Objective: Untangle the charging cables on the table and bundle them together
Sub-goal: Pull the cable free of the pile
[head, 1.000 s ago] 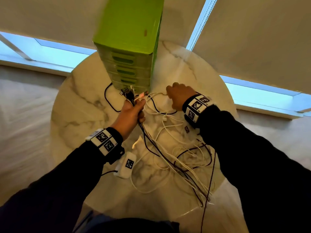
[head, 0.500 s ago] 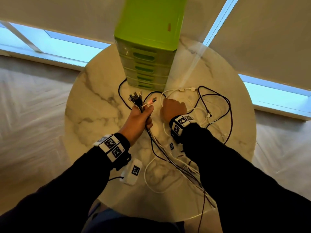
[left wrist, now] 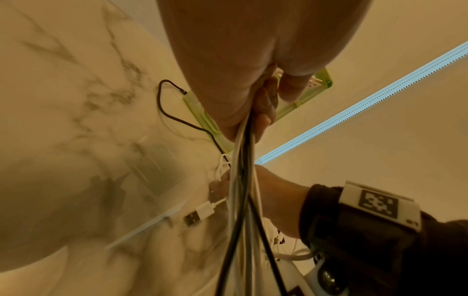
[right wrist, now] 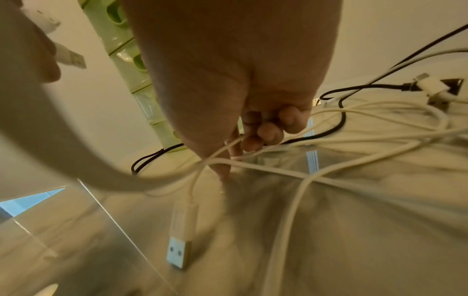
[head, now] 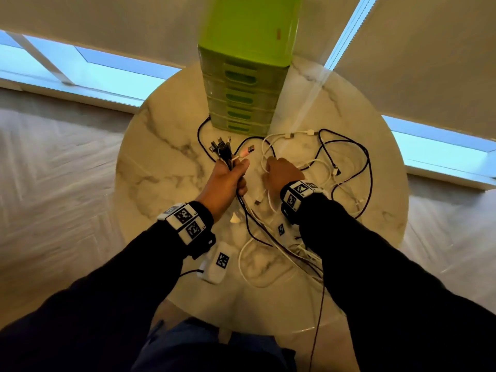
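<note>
Nearest, white tagged module (head: 218, 263) lying on marble table (head: 150, 170). Left hand (head: 226, 181) fisted tight round cable bundle (left wrist: 243, 200), plug ends (head: 221, 147) sticking up past the thumb. Right hand (head: 280, 174) just beside, fingers curled, pinching a white cable (right wrist: 253, 164). Loose cables (head: 346, 167) sprawled right. Green drawer unit (head: 241, 98) at the far edge.
</note>
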Demonstrator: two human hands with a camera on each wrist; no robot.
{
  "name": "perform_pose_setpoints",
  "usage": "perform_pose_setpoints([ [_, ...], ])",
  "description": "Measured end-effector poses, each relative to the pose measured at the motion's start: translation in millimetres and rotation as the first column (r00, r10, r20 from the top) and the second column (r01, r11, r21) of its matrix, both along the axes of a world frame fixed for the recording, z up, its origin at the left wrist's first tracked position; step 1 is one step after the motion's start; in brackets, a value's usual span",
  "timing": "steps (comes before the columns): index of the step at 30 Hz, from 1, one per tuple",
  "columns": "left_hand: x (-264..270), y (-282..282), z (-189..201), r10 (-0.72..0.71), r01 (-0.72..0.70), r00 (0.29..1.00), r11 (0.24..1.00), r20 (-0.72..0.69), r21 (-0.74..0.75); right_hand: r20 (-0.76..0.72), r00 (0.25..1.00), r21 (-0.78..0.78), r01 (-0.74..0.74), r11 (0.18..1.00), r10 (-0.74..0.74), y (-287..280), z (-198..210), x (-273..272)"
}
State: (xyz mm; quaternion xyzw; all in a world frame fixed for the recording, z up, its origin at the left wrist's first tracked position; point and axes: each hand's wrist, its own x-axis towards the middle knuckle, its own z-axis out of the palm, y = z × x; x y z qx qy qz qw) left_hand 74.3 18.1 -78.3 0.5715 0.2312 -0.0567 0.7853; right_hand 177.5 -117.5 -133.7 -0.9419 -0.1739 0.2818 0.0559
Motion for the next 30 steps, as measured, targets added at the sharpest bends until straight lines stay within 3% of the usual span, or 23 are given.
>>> perform_pose_setpoints([
  [3,-9.3,3.4,-4.0,0.007,-0.007,1.000,1.000,-0.007,-0.005,0.099,0.988,-0.174,-0.102,0.980,0.120,0.8,-2.2,-12.0],
  [5,-13.6,4.1,-4.5,0.017,-0.017,1.000,1.000,-0.008,-0.009,0.186,0.963,-0.171,-0.166,0.971,0.198,-2.7,5.6,-22.0],
  [9,-18.1,0.6,1.5,0.026,-0.026,1.000,0.998,0.005,-0.054,0.233,0.972,0.113,-0.051,0.992,0.024,-13.8,50.6,-32.7],
  [10,-19.1,-2.4,6.2,0.025,-0.024,1.000,0.997,0.011,-0.078,0.190,0.982,0.201,-0.018,0.979,-0.021,-20.5,66.4,-35.3],
  [12,-21.6,-2.9,6.8,0.039,-0.040,0.999,0.988,-0.013,-0.151,-0.048,0.998,0.402,0.063,0.914,-0.048,-30.8,82.2,-40.1],
  [15,-26.2,-5.1,15.4,0.067,-0.073,0.997,0.958,-0.032,-0.278,-0.322,0.947,0.432,0.138,0.891,0.010,-47.2,103.9,-57.8],
  [17,-25.4,-5.4,19.4,0.089,-0.108,0.993,0.934,-0.072,-0.340,-0.401,0.916,0.438,0.179,0.881,0.013,-54.7,106.0,-70.4],
  [19,-24.6,-8.0,25.7,0.096,-0.131,0.990,0.906,-0.105,-0.403,-0.415,0.909,0.534,0.271,0.801,-0.032,-62.7,105.1,-85.7],
  [21,-24.7,-11.3,30.8,0.099,-0.142,0.987,0.899,-0.124,-0.415,-0.306,0.948,0.689,0.283,0.668,-0.086,-68.6,109.4,-99.3],
  [23,-25.6,-15.4,36.5,0.094,-0.142,0.987,0.900,-0.133,-0.412,-0.146,0.984,0.795,0.180,0.579,-0.106,-71.6,121.3,-111.0],
  [27,-29.6,-24.9,45.4,0.069,-0.107,0.992,0.899,-0.104,-0.425,0.063,0.998,0.735,-0.052,0.676,0.009,-69.8,144.2,-131.2],
  [30,-35.0,-36.1,51.4,0.093,-0.088,0.996,0.862,-0.015,-0.499,0.097,0.995,0.695,-0.083,0.715,0.021,-70.9,141.4,-138.6],
])
